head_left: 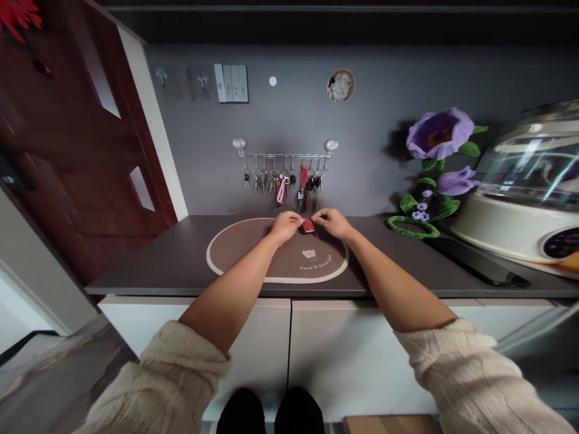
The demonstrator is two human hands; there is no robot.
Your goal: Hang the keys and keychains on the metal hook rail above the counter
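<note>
Both my hands meet over a brown oval mat [235, 250] on a dark countertop [172, 259]. Between them is a small red key tag [308, 226]. My left hand [286, 226] pinches its left side with fingers closed. My right hand [332, 222] pinches its right side, also closed. Just behind the hands, a wall rail [284, 155] carries several hanging key bunches [283, 181], one with a pink strap and one with a red strap.
A purple artificial flower [438, 134] with a green looped stem stands at the right. Further right sits a white appliance with a clear lid [525, 187]. A dark red door [67, 132] is on the left. White cabinet fronts [353, 355] are below the counter.
</note>
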